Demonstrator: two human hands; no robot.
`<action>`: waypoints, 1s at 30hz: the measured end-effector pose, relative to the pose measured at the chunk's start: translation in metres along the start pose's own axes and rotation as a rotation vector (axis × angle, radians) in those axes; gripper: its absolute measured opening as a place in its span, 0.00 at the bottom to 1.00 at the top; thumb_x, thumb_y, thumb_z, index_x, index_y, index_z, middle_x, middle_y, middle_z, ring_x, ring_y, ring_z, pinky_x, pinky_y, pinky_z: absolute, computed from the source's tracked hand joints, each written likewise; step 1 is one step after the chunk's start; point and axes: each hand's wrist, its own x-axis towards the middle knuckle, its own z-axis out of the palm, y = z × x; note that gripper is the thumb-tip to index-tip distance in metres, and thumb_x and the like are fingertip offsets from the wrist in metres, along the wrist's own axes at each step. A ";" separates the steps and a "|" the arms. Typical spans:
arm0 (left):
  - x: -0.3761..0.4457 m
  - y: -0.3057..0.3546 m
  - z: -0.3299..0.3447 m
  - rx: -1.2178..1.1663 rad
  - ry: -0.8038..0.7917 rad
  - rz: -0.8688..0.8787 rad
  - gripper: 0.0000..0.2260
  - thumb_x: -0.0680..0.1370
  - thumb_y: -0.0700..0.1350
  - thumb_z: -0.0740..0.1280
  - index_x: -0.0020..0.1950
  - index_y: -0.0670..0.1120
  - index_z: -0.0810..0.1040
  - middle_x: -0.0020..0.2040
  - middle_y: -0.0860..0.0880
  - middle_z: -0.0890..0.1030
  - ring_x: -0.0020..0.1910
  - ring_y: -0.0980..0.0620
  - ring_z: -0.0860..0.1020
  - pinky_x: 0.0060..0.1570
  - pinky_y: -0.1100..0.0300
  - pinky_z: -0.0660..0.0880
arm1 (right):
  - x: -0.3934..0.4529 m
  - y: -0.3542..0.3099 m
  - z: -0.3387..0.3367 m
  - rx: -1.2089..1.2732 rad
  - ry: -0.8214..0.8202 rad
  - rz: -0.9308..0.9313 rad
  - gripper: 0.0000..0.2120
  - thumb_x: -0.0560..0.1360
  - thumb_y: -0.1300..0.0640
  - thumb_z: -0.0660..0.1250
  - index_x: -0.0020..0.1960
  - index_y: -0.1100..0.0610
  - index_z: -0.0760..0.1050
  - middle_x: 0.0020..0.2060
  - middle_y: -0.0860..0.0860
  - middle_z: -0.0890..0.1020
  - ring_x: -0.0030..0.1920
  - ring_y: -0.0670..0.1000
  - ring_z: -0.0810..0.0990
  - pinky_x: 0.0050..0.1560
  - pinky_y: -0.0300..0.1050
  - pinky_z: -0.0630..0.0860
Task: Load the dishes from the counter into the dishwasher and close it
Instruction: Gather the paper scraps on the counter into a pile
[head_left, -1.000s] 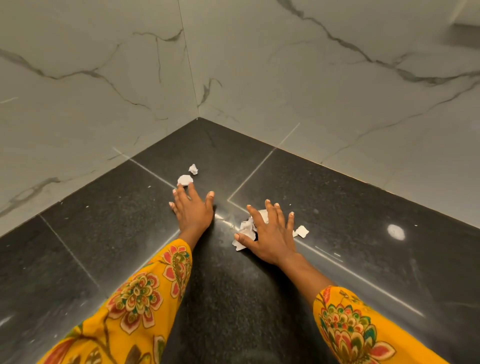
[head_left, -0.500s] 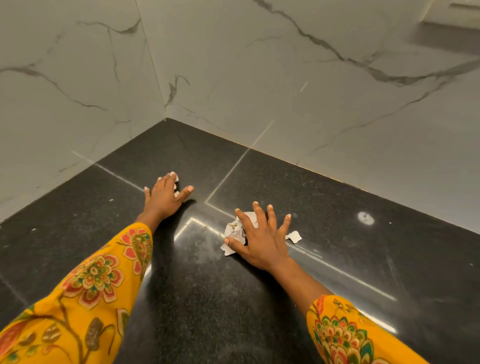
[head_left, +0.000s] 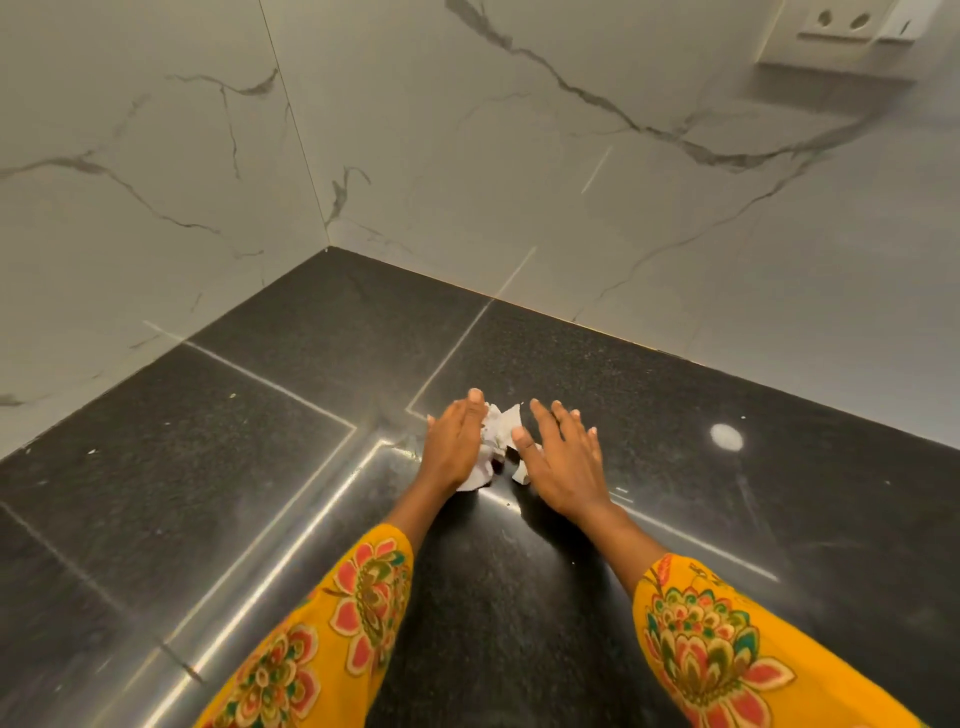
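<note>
A small heap of crumpled white paper scraps (head_left: 496, 431) lies on the black granite counter (head_left: 260, 441), in the corner under the marble walls. My left hand (head_left: 453, 441) lies flat with straight fingers against the heap's left side. My right hand (head_left: 563, 457) lies flat on the counter at its right side, fingers spread, covering part of the scraps. No dishes and no dishwasher are in view.
White marble walls (head_left: 467, 156) meet in a corner behind the counter. A wall socket (head_left: 844, 23) sits at the top right. A bright reflection spot (head_left: 726, 435) shines on the counter to the right of my hands.
My left hand has swept right from the far-left scraps until it meets the heap beside my right hand. The loose scraps are now gathered between both hands.
</note>
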 end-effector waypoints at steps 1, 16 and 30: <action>-0.008 0.004 0.006 -0.041 0.007 -0.007 0.24 0.83 0.54 0.48 0.57 0.42 0.78 0.59 0.45 0.78 0.60 0.52 0.73 0.69 0.59 0.58 | -0.002 -0.003 0.003 0.015 -0.026 -0.039 0.27 0.80 0.41 0.49 0.77 0.48 0.53 0.77 0.52 0.52 0.77 0.54 0.47 0.75 0.53 0.41; -0.058 0.028 0.066 -0.675 0.176 -0.177 0.07 0.81 0.48 0.59 0.48 0.51 0.74 0.44 0.48 0.81 0.43 0.50 0.80 0.44 0.55 0.78 | -0.031 -0.040 -0.001 1.609 0.132 0.391 0.11 0.80 0.57 0.60 0.45 0.57 0.79 0.39 0.53 0.81 0.40 0.49 0.80 0.41 0.40 0.76; -0.060 0.031 0.041 -1.247 0.108 -0.316 0.23 0.71 0.53 0.69 0.58 0.38 0.77 0.54 0.39 0.79 0.53 0.43 0.78 0.57 0.50 0.73 | -0.027 -0.072 -0.012 1.596 0.250 0.449 0.13 0.79 0.56 0.63 0.38 0.60 0.75 0.30 0.54 0.79 0.31 0.51 0.79 0.35 0.44 0.76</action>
